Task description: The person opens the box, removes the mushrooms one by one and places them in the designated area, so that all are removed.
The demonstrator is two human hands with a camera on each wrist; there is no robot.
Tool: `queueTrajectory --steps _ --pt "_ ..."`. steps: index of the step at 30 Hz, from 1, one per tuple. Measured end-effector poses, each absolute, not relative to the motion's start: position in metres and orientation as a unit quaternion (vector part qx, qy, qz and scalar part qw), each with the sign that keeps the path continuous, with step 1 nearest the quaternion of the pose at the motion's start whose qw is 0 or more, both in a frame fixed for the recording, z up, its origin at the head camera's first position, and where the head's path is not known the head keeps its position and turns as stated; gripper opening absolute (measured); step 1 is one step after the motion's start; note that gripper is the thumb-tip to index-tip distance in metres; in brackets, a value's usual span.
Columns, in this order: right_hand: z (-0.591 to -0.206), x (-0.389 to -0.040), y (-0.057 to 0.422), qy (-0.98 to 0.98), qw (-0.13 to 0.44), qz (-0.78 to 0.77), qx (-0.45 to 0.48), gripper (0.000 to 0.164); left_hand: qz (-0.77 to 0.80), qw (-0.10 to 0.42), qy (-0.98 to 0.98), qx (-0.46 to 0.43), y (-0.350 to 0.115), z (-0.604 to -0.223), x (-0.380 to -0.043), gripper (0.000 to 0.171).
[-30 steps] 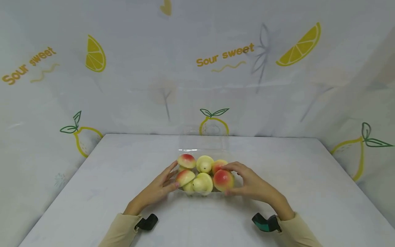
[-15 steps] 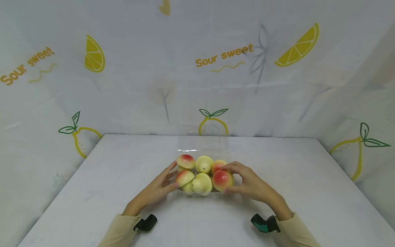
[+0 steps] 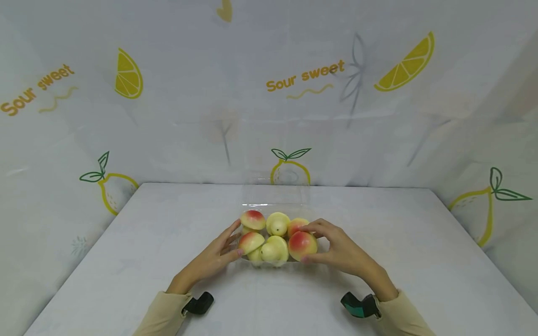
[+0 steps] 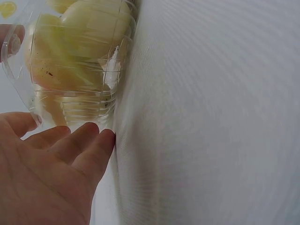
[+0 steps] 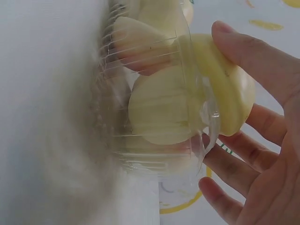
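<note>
A clear plastic clamshell box holds several peaches, pale yellow with red blush. Its transparent lid stands raised at the back. My left hand rests at the box's left end, fingers nearly straight along the wall and the thumb at the front corner. On the right, my right hand holds a red-topped peach between thumb and fingers. That peach sits at the box's right rim, partly above it. Another peach lies behind it, and a pale peach sits at front middle.
The box stands on a white-covered table. Behind the table's back edge hangs a pale curtain printed with lemons and lettering. A dark wrist device sits by the left sleeve, and a similar device by the right.
My right thumb and the held peach have shifted very slightly left. My left hand, the box and the other peaches look unchanged, apart from a small shift of the whole view.
</note>
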State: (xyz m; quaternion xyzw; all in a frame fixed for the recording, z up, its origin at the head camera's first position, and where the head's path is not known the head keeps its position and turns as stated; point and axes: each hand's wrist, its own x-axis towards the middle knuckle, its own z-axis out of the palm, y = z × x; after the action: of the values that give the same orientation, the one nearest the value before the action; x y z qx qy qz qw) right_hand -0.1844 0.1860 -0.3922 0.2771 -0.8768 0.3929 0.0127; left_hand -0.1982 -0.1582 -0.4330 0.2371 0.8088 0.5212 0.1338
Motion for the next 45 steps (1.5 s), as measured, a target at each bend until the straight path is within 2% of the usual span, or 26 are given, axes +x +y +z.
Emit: queueTrajectory --steps 12,20,27,34,42,45 --pt "-0.389 -0.18 0.181 -0.872 0.033 0.386 0.299 0.061 0.523 0.139 0.808 0.232 -0.158 -0.434 -0.198 0.08" --pt "-0.391 -0.179 0.178 -0.862 0.026 0.392 0.32 0.05 0.522 0.138 0.81 0.23 -0.158 -0.435 -0.199 0.079" --pt "-0.395 -0.181 0.175 -0.862 0.019 0.385 0.331 0.065 0.52 0.138 0.812 0.229 -0.158 -0.434 -0.198 0.079" --pt "-0.395 -0.182 0.176 -0.848 -0.002 0.394 0.353 0.072 0.519 0.134 0.812 0.232 -0.158 -0.433 -0.198 0.079" --pt "-0.392 -0.182 0.178 -0.858 -0.024 0.41 0.309 0.066 0.521 0.138 0.81 0.231 -0.159 -0.433 -0.199 0.079" --pt "-0.391 -0.182 0.179 -0.86 -0.012 0.411 0.301 0.067 0.521 0.139 0.81 0.231 -0.159 -0.434 -0.199 0.079"
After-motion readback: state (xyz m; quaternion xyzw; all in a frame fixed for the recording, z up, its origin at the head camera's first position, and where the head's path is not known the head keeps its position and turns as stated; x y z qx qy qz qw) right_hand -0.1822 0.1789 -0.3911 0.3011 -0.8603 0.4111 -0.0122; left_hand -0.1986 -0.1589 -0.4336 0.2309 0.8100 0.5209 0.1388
